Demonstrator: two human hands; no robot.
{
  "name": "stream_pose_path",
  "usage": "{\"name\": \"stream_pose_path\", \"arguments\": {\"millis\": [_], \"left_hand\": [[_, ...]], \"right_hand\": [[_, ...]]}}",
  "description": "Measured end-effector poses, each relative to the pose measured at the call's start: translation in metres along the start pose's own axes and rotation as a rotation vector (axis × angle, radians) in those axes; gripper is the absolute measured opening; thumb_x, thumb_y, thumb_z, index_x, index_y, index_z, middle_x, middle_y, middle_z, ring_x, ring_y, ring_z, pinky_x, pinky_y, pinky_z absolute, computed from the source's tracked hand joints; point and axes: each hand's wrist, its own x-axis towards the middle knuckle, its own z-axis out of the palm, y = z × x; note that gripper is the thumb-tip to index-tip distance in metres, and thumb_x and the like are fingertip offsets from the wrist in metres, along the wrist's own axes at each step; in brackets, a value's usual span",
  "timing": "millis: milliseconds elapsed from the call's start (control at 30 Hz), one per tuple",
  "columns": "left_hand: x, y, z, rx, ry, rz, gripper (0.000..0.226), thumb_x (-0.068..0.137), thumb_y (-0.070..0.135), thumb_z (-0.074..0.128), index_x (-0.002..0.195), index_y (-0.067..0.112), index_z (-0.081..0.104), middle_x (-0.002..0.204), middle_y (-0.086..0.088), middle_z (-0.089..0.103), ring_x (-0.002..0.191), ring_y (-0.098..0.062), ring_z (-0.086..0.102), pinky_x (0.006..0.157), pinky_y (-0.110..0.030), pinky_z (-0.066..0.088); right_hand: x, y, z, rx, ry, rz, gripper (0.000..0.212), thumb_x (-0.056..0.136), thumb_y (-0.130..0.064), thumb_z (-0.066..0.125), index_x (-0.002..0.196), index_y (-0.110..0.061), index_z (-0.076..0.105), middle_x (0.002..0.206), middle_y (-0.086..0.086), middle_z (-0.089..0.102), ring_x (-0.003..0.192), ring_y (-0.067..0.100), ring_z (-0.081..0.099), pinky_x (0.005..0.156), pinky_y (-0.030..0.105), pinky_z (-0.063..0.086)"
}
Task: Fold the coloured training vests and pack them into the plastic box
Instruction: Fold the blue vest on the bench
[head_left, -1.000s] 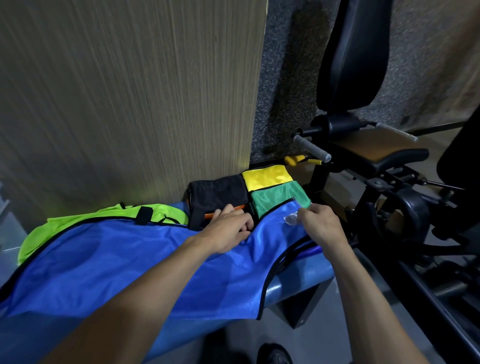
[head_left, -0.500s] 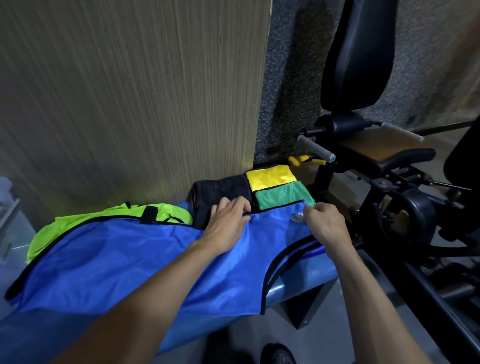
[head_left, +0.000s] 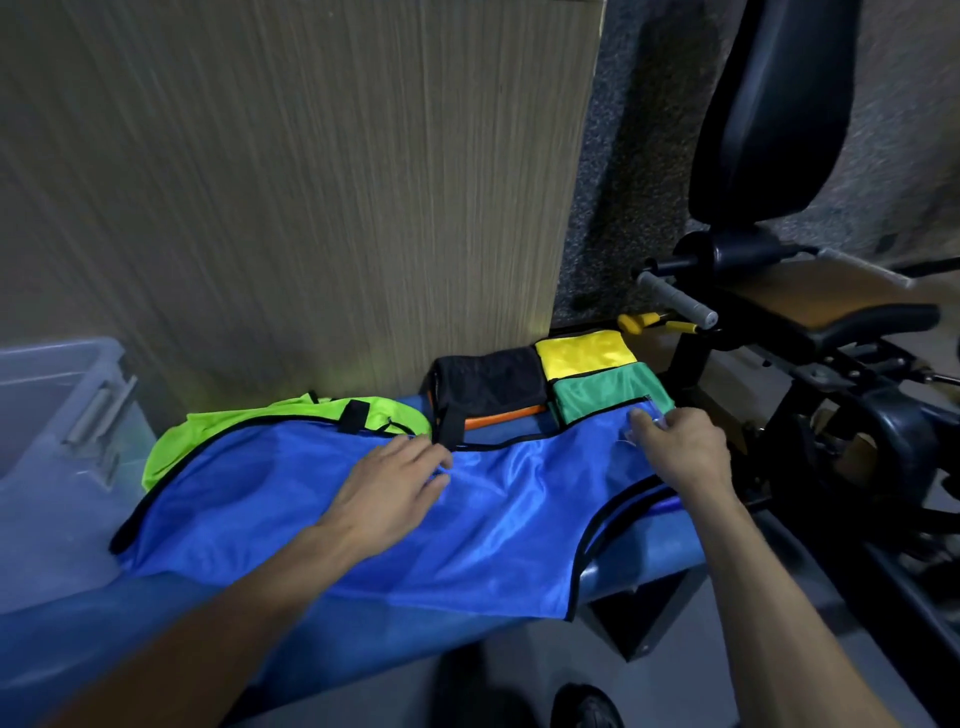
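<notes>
**Blue vest spread flat under both hands**

A shiny blue mesh training vest with black edging (head_left: 363, 519) lies spread on a blue padded bench (head_left: 654, 556), its long axis running left to right along the bench, roughly crosswise to the person's forearms. Its curved black-trimmed opening sits at the right end, just below the right hand, and part of the fabric hangs over the near bench edge.

The left hand (head_left: 387, 486) rests palm-down on the vest near its far edge, fingers straight and slightly spread, gripping nothing. The right hand (head_left: 680, 449) is at the vest's far right corner with fingers curled, pinching the blue fabric there; something small and pale shows at its fingertips, too blurred to identify.

Beyond the left hand, a neon green vest (head_left: 218, 436) lies partly under the blue one. Between the hands and farther back sits a folded black vest (head_left: 488, 382) with an orange edge beneath it. Just past the right hand are a folded yellow vest (head_left: 584, 351) and a folded green vest (head_left: 597, 395). Far left of the left hand stands a translucent grey plastic box (head_left: 57, 415).
</notes>
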Motion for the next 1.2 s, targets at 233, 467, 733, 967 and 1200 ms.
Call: {"name": "stream_pose_path", "arguments": {"millis": [233,467,733,967,1200], "left_hand": [[-0.034,-0.050,0.008,0.106,-0.358,-0.169,0.089,0.082,0.082,-0.019,0.160,0.041,-0.003,0.165,0.015,-0.014,0.153,-0.018,-0.022,0.123,-0.047,-0.016],[-0.053,-0.052,0.000,0.101,-0.394,-0.126,0.084,0.085,0.080,-0.014,0.160,0.044,0.000,0.167,0.017,-0.015,0.154,-0.017,-0.021,0.123,-0.046,-0.017],[-0.052,-0.083,-0.014,0.132,-0.160,-0.219,0.082,0.099,0.067,-0.001,0.139,0.028,0.059,0.141,0.001,0.052,0.133,-0.027,0.044,0.115,-0.042,0.030],[-0.040,-0.084,-0.008,0.233,-0.343,-0.411,0.083,0.091,0.069,-0.003,0.162,0.030,0.017,0.169,0.000,0.016,0.154,-0.031,0.011,0.124,-0.053,0.005],[-0.024,-0.068,-0.011,0.226,-0.126,-0.256,0.070,0.096,0.055,0.015,0.142,0.020,0.055,0.130,0.002,0.054,0.119,-0.025,0.045,0.103,-0.042,0.037]], "right_hand": [[-0.007,0.001,-0.007,0.011,0.086,0.010,0.036,0.099,-0.035,0.055,0.074,-0.009,0.060,0.091,0.021,0.065,0.088,0.041,0.058,0.073,0.037,0.039],[-0.011,-0.005,-0.021,0.015,0.186,-0.028,0.028,0.101,-0.033,0.054,0.088,-0.009,0.055,0.096,0.021,0.062,0.088,0.038,0.054,0.075,0.038,0.040],[-0.034,-0.030,-0.022,0.016,0.243,-0.165,0.028,0.100,-0.030,0.053,0.083,-0.008,0.057,0.078,0.012,0.058,0.067,0.027,0.049,0.061,0.035,0.037],[-0.046,-0.047,-0.008,0.000,0.237,-0.203,0.028,0.100,-0.035,0.053,0.087,-0.011,0.058,0.081,0.014,0.060,0.069,0.032,0.055,0.058,0.034,0.037],[-0.053,-0.057,0.000,0.017,0.225,-0.216,0.027,0.098,-0.038,0.054,0.088,-0.014,0.059,0.081,0.014,0.062,0.074,0.037,0.058,0.064,0.040,0.047]]}}
